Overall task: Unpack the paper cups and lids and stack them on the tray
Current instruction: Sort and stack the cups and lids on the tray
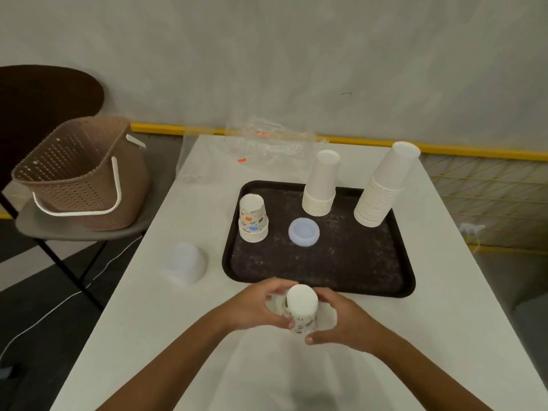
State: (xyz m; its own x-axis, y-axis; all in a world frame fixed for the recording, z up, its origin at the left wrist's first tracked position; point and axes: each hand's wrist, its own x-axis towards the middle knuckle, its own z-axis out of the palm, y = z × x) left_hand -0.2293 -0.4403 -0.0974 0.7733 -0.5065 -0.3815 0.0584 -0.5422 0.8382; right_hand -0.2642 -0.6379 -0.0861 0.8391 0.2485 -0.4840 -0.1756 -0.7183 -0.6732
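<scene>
A stack of patterned paper cups (302, 307) stands upside down in a clear plastic sleeve just in front of the black tray (326, 271). My left hand (261, 307) and my right hand (341, 321) grip it from either side. On the tray stand a short patterned cup stack (253, 218), two tall white cup stacks (321, 185) (385, 185) and a bluish lid pile (304, 232). A translucent stack of lids (186, 264) sits on the table left of the tray.
Crumpled clear plastic wrapping (261, 143) lies at the table's far end. A brown perforated basket (80, 173) with a white handle rests on a chair to the left. A yellow rail (444, 148) runs behind the white table (142, 321).
</scene>
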